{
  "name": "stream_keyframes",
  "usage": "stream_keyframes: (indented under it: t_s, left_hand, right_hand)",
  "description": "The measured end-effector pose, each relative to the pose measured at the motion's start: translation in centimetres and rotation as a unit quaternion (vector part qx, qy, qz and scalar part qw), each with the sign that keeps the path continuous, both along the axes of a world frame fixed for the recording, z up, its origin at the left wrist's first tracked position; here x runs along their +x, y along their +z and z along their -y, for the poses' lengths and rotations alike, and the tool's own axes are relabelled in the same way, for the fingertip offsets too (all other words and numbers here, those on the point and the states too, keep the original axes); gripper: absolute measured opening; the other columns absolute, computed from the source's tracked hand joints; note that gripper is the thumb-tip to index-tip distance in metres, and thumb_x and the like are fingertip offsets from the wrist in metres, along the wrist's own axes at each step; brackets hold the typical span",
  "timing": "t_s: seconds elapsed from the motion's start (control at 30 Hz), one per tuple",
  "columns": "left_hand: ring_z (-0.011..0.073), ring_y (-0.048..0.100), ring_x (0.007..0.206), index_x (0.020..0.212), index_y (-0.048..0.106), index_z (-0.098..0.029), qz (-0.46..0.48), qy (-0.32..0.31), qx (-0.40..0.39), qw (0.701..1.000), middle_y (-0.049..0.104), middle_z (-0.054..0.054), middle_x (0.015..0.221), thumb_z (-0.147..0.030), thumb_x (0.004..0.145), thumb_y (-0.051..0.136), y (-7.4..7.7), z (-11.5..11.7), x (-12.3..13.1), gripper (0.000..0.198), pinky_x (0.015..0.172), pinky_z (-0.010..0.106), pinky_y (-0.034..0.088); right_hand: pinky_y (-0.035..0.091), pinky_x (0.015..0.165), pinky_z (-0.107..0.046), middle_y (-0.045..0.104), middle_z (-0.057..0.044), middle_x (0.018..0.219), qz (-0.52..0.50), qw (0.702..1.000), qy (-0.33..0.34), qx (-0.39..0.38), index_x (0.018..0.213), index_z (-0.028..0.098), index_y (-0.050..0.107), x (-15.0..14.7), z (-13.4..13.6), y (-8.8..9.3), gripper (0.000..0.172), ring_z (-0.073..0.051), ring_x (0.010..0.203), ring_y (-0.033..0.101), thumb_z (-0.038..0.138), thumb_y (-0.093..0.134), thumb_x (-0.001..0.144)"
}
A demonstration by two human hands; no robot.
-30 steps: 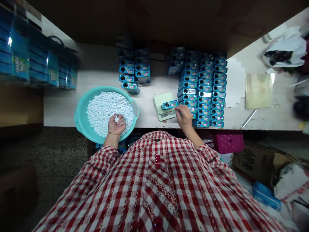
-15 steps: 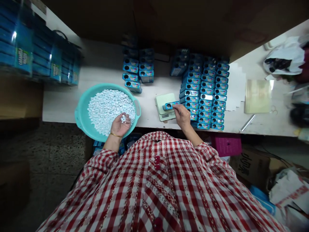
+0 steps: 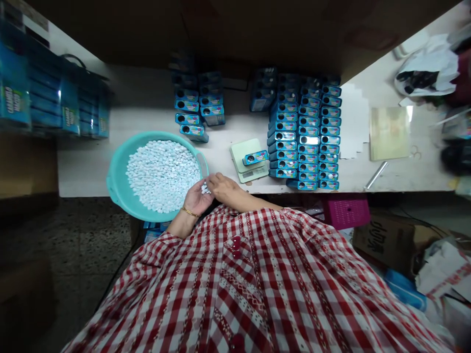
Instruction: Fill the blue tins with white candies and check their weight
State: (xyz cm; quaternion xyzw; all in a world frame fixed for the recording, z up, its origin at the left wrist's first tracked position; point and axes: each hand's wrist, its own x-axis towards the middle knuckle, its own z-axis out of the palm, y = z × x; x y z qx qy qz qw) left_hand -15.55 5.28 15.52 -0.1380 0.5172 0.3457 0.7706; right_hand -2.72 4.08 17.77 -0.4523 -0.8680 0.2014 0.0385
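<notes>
My left hand (image 3: pixel 197 200) is cupped palm up at the right rim of a turquoise basin (image 3: pixel 113 169), holding a few white candies (image 3: pixel 206 189). My right hand (image 3: pixel 223 189) meets it there, fingertips bent down into the left palm; what they pinch is hidden. Many small white candies (image 3: pixel 164 169) fill the basin. To the right of my hands, a pale green digital scale (image 3: pixel 241 147) lies on the table, with one small blue tin (image 3: pixel 256 157) on its plate, its round opening showing.
Rows of blue tins (image 3: pixel 308 131) stand to the right of the scale, and a smaller group (image 3: pixel 212 113) stands behind the basin. Clear packs of blue tins (image 3: pixel 44 93) are stacked at left. A metal tube (image 3: pixel 377 175) lies near the table's right front edge.
My right hand has left the tin on the scale and moved left to my left hand. My left hand has moved slightly right with the candies, to the basin's rim.
</notes>
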Motion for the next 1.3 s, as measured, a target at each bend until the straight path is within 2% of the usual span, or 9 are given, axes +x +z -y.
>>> stream_keyframes:
  t_s: [0.13,0.23,0.53,0.7,0.87,0.93,1.03,1.13,1.3]
  left_hand:
    - [0.012,0.064,0.065,0.091,0.059,-0.008,0.015,-0.004,-0.019,1.0,0.065,0.007,0.072,-0.018,0.09,0.039,0.2,-0.4,0.6,0.023,0.064,0.021,0.054]
    - [0.0119,0.064,0.066,0.089,0.06,-0.009,0.024,-0.013,-0.003,1.0,0.065,0.006,0.072,-0.016,0.089,0.039,0.6,-0.7,1.7,0.022,0.065,0.022,0.054]
    - [0.0103,0.063,0.062,0.081,0.061,-0.009,0.031,-0.054,-0.014,0.998,0.065,0.004,0.067,-0.012,0.09,0.035,1.3,-0.7,3.2,0.027,0.066,0.022,0.054]
    - [0.0105,0.064,0.065,0.081,0.062,-0.008,0.04,-0.058,0.024,0.997,0.067,0.005,0.069,-0.008,0.087,0.038,1.6,-1.3,4.9,0.024,0.072,0.024,0.055]
    - [0.0138,0.066,0.072,0.086,0.064,-0.005,0.048,-0.085,0.079,0.992,0.068,0.009,0.076,-0.008,0.083,0.044,1.8,-2.5,6.8,0.021,0.074,0.027,0.055]
    - [0.0167,0.067,0.08,0.09,0.065,-0.004,0.049,-0.095,0.081,0.991,0.069,0.012,0.081,-0.008,0.081,0.046,1.8,-2.9,7.3,0.021,0.077,0.027,0.054]
    - [0.02,0.066,0.09,0.094,0.064,-0.005,0.043,-0.102,0.079,0.991,0.069,0.014,0.088,-0.008,0.08,0.048,1.8,-3.4,7.5,0.022,0.077,0.028,0.055]
    - [0.0205,0.066,0.092,0.093,0.064,-0.005,0.033,-0.098,0.079,0.991,0.069,0.015,0.09,-0.008,0.081,0.046,1.8,-3.7,7.2,0.022,0.076,0.027,0.055]
    - [0.0212,0.065,0.095,0.089,0.065,-0.005,0.037,-0.091,0.079,0.992,0.069,0.016,0.091,-0.009,0.081,0.045,1.6,-3.5,6.5,0.021,0.078,0.028,0.054]
  right_hand:
    - [0.047,0.074,-0.031,0.056,-0.011,0.097,0.01,1.0,-0.003,0.008,0.1,0.01,0.056,0.4,-0.6,0.0,0.02,-0.02,0.092,0.049,0.011,0.039,0.09]
    - [0.047,0.073,-0.029,0.056,-0.01,0.097,0.013,1.0,-0.005,0.005,0.102,0.011,0.056,1.3,-0.8,-0.2,0.019,-0.019,0.091,0.05,0.011,0.041,0.09]
    - [0.048,0.073,-0.029,0.057,-0.01,0.104,0.006,1.0,-0.027,-0.008,0.108,0.011,0.056,3.1,0.5,-0.3,0.021,-0.019,0.094,0.051,0.012,0.045,0.089]
    - [0.047,0.078,-0.029,0.058,-0.012,0.107,-0.015,0.996,-0.078,-0.031,0.112,0.011,0.056,4.7,0.1,-0.1,0.025,-0.02,0.097,0.052,0.012,0.045,0.089]
    - [0.045,0.084,-0.029,0.059,-0.012,0.102,-0.094,0.982,-0.166,-0.013,0.109,0.012,0.06,8.1,-0.8,-0.8,0.025,-0.019,0.096,0.054,0.016,0.045,0.089]
    - [0.044,0.085,-0.03,0.06,-0.012,0.103,-0.096,0.975,-0.201,-0.003,0.106,0.012,0.061,9.5,-1.2,-0.9,0.025,-0.019,0.097,0.054,0.016,0.043,0.089]
    - [0.044,0.084,-0.03,0.06,-0.013,0.105,-0.035,0.97,-0.239,-0.027,0.107,0.012,0.062,11.1,-2.1,-0.8,0.027,-0.021,0.098,0.054,0.014,0.042,0.088]
    - [0.045,0.078,-0.031,0.06,-0.013,0.107,0.025,0.968,-0.24,-0.067,0.111,0.015,0.061,12.0,-2.7,-0.7,0.031,-0.022,0.096,0.055,0.015,0.041,0.088]
    - [0.044,0.086,-0.03,0.059,-0.011,0.115,-0.03,0.972,-0.232,-0.03,0.12,0.015,0.057,12.1,-2.1,-0.9,0.034,-0.02,0.104,0.053,0.015,0.039,0.09]
